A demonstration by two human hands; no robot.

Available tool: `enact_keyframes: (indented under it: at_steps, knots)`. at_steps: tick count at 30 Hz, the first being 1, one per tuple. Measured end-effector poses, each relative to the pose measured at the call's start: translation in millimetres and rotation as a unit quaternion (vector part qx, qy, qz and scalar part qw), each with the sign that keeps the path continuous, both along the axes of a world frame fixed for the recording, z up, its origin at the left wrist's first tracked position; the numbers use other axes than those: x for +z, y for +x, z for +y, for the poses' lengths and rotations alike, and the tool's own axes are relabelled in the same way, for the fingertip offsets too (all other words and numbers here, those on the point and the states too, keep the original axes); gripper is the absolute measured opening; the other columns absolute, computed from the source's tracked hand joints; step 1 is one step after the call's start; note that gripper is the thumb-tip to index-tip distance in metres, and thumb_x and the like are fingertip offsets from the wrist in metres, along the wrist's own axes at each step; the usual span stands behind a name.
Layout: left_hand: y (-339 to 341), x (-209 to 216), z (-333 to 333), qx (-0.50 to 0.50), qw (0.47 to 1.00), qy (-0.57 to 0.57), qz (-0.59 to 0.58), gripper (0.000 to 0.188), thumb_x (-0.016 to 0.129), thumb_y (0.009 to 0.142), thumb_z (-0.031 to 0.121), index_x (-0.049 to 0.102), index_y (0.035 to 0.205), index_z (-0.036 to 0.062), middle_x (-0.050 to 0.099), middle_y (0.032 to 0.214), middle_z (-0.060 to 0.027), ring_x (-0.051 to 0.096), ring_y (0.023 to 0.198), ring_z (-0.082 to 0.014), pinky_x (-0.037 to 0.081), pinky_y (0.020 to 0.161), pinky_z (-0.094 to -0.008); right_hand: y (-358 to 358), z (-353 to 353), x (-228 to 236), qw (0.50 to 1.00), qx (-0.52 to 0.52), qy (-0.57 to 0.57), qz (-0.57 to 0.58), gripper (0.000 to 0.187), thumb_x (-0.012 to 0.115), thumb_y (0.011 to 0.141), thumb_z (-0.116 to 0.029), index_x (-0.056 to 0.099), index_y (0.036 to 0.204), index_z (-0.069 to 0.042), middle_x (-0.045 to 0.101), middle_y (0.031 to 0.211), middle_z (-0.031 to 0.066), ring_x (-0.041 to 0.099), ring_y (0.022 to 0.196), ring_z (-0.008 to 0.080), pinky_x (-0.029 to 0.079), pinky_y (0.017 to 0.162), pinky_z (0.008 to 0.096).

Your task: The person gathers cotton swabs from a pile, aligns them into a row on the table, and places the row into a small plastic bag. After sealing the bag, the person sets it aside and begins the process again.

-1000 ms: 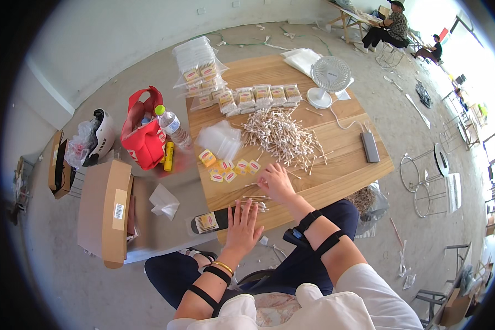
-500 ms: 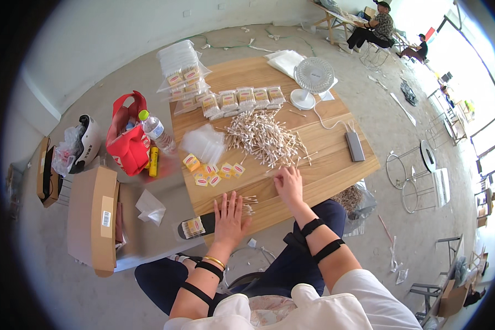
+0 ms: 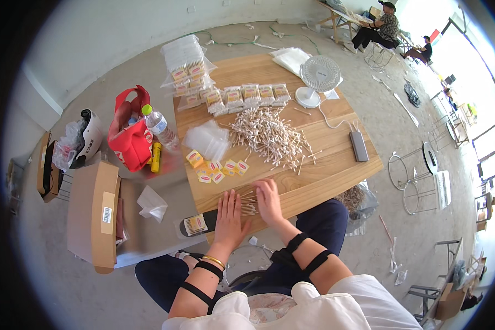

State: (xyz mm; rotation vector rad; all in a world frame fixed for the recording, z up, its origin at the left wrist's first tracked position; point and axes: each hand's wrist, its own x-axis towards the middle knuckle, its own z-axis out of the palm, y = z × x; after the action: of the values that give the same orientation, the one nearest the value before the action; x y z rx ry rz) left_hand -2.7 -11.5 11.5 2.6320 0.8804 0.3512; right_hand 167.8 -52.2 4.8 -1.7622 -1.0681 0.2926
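both hands squaring a small bundle of cotton swabs point(image 3: 248, 204) at the table's near edge

left hand point(image 3: 229, 215) and right hand point(image 3: 269, 201) lie flat, fingers together, flanking it; the swabs look light, thin, apt to roll, best pinched mid-bundle.

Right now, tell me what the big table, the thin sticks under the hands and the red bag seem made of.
Big table: pale unfinished-looking wood, visible grain and plank seams. Thin sticks between left hand and right hand: probably wood with white cotton-like tips. Red bag: soft, folding, probably fabric.
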Motion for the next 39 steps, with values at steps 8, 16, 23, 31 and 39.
enact_keyframes:
  at_steps: [8, 16, 23, 31, 39]
  knots:
    - [5, -4, 0, -0.010, 0.999, -0.037, -0.035, 0.088, 0.067, 0.089, 0.034, 0.026, 0.155, -0.0060, 0.029, 0.160, -0.0262, 0.023, 0.152, -0.0418, 0.015, 0.125, -0.0559, -34, 19, 5, 0.992, 0.079, 0.055, 0.088, 0.022, 0.048, 0.098, -0.001, 0.062, 0.114, 0.000, 0.059, 0.117, 0.0189, 0.057, 0.115, 0.0363, 0.045, 0.102, 0.0399]
    - [34, -11, -9, 0.090, 0.995, 0.014, 0.029, 0.087, 0.060, 0.094, 0.042, 0.023, 0.156, -0.0060, 0.027, 0.161, -0.0236, 0.019, 0.154, -0.0381, 0.012, 0.125, -0.0574, -1, -8, 5, 0.999, -0.021, 0.029, 0.030, 0.020, 0.047, 0.101, -0.004, 0.063, 0.114, -0.003, 0.059, 0.114, 0.0184, 0.059, 0.111, 0.0354, 0.047, 0.097, 0.0408]
    - [1, 2, 19, 0.118, 0.970, -0.097, -0.190, 0.064, 0.059, 0.084, 0.004, 0.041, 0.145, -0.0034, 0.048, 0.142, -0.0250, 0.045, 0.133, -0.0426, 0.032, 0.116, -0.0544, -7, -28, 26, 0.984, 0.096, -0.054, -0.137, 0.017, 0.069, 0.086, -0.012, 0.064, 0.102, -0.009, 0.058, 0.102, 0.0119, 0.055, 0.102, 0.0336, 0.047, 0.090, 0.0430]
    - [-48, 20, 2, 0.124, 0.971, -0.080, -0.190, 0.065, 0.051, 0.077, -0.005, 0.045, 0.142, 0.0006, 0.052, 0.137, -0.0214, 0.051, 0.126, -0.0416, 0.040, 0.109, -0.0509, -26, -19, 14, 0.968, 0.132, -0.119, -0.175, 0.017, 0.075, 0.080, -0.017, 0.065, 0.092, -0.011, 0.056, 0.097, 0.0096, 0.053, 0.101, 0.0326, 0.044, 0.091, 0.0451]
    - [-54, 15, -15, 0.116, 0.976, -0.069, -0.170, 0.063, 0.057, 0.076, -0.004, 0.048, 0.138, 0.0022, 0.054, 0.136, -0.0166, 0.047, 0.132, -0.0369, 0.030, 0.118, -0.0562, -22, -12, 13, 0.963, 0.120, -0.103, -0.218, 0.011, 0.073, 0.076, -0.014, 0.065, 0.084, -0.013, 0.057, 0.095, 0.0060, 0.055, 0.099, 0.0286, 0.043, 0.083, 0.0422]
